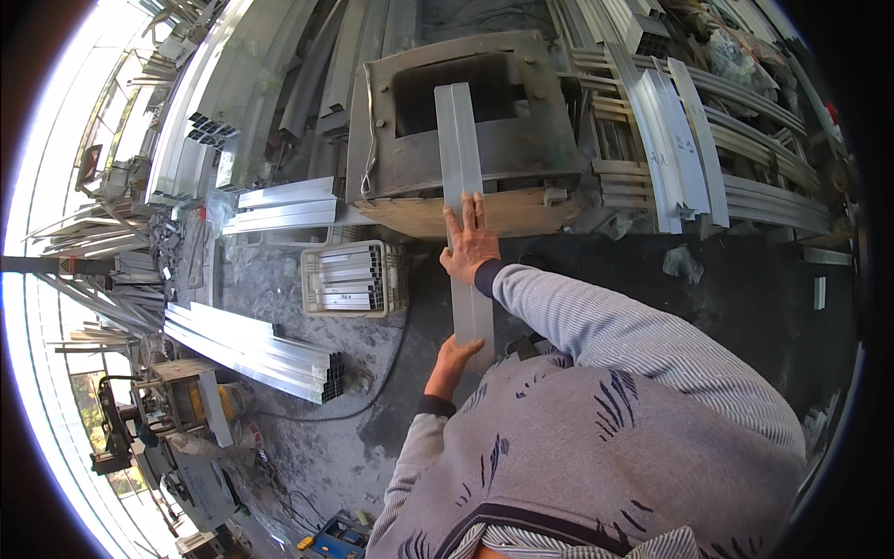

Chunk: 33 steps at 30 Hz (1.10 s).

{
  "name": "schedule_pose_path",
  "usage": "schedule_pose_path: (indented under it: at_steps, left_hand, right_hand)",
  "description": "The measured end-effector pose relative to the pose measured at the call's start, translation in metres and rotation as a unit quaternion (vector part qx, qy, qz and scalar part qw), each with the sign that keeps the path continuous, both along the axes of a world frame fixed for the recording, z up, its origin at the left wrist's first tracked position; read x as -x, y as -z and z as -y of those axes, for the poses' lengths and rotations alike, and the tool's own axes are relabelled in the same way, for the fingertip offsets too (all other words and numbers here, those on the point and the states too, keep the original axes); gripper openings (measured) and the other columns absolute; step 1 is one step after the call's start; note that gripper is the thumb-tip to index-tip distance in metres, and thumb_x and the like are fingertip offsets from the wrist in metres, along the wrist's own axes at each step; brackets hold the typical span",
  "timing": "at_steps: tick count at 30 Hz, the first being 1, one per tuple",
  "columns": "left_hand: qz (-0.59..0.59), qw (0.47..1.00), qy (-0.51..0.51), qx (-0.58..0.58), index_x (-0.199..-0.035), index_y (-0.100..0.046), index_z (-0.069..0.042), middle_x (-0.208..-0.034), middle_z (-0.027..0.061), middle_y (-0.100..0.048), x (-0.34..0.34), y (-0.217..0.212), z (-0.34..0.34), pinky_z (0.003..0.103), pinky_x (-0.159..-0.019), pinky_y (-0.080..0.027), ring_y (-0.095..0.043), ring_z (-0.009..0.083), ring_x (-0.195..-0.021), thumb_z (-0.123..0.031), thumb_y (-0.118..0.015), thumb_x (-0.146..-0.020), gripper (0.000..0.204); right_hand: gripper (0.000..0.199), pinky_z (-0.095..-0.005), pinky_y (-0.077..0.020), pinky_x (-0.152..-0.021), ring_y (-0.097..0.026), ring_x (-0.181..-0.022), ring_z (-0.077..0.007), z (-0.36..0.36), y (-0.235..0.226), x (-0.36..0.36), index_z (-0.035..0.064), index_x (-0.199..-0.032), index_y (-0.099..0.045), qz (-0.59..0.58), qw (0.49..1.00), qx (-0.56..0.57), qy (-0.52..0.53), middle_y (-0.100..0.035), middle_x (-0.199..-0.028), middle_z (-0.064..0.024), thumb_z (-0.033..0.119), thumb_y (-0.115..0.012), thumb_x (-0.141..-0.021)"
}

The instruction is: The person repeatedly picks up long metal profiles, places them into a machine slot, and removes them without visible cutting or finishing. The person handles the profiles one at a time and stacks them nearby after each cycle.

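A worker steadies a long aluminium profile [463,177] across a grimy box-shaped machine [461,130], the right hand [471,244] pressed flat on its top with fingers spread, the left hand [455,359] cupped around its near end. The strip looks light for its length, rigid and smooth, likely slippery, with sharp cut ends; a grip at the near end plus a flat palm farther along seems the surest hold. Left of the hands sits a plastic crate [355,279] of short offcuts, with bundled lengths [256,349] on the dusty concrete floor [307,438]. Racks of profiles [689,149] crowd the right.
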State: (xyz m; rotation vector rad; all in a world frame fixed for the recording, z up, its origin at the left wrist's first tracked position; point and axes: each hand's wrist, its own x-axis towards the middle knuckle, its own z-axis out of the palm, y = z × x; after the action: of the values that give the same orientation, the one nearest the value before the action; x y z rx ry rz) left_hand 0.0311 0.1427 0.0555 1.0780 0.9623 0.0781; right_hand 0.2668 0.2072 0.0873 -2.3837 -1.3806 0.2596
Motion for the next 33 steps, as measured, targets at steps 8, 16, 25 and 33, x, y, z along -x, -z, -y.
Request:
schedule_pose_path:
  at_steps: [8,16,25,33]
  left_hand:
    - [0.017,0.999,-0.018,0.041,-0.137,-0.064,0.005,-0.125,0.0098,-0.074,0.016,-0.036,-0.005,0.035,-0.1,-0.054,-0.069,0.0194,-0.112,-0.023,-0.072,-0.099,0.048]
    - [0.176,0.941,-0.101,0.271,-0.151,-0.053,0.009,-0.129,0.0216,-0.071,-0.054,-0.087,-0.035,0.039,-0.1,-0.056,-0.07,0.0309,-0.112,-0.041,-0.069,-0.095,0.077]
    - [-0.253,0.9,0.065,-0.348,-0.126,-0.05,0.01,-0.109,0.0301,-0.073,-0.24,-0.081,-0.15,0.047,-0.088,-0.06,-0.075,0.0432,-0.103,-0.043,-0.086,-0.075,0.083]
    - [-0.319,0.849,0.077,-0.414,-0.125,-0.044,0.003,-0.121,0.029,-0.062,-0.264,-0.075,-0.122,0.052,-0.093,-0.059,-0.068,0.0475,-0.109,-0.036,-0.085,-0.073,0.077]
  right_hand:
    - [0.091,-0.0486,-0.0416,-0.125,-0.007,-0.164,-0.0452,-0.014,-0.023,0.001,0.0112,-0.163,-0.042,-0.181,0.982,-0.06,-0.017,-0.016,-0.174,-0.022,0.033,-0.077,-0.082]
    - [0.102,-0.0465,-0.0252,-0.133,-0.026,-0.16,-0.0436,-0.063,-0.01,-0.075,0.0042,-0.164,-0.037,-0.341,0.89,-0.3,0.026,-0.035,-0.168,-0.0254,0.024,-0.083,-0.076]
    - [0.098,-0.0527,-0.0293,-0.127,-0.035,-0.15,-0.0479,-0.156,-0.03,-0.226,0.0021,-0.162,-0.035,-0.03,0.954,-0.284,0.089,-0.039,-0.159,-0.0308,0.037,-0.077,-0.081]
    - [0.084,-0.0519,-0.0166,-0.132,-0.024,-0.161,-0.0403,-0.158,-0.02,-0.213,0.0066,-0.158,-0.051,0.1,0.995,-0.031,-0.001,-0.038,-0.167,-0.0211,0.034,-0.072,-0.081]
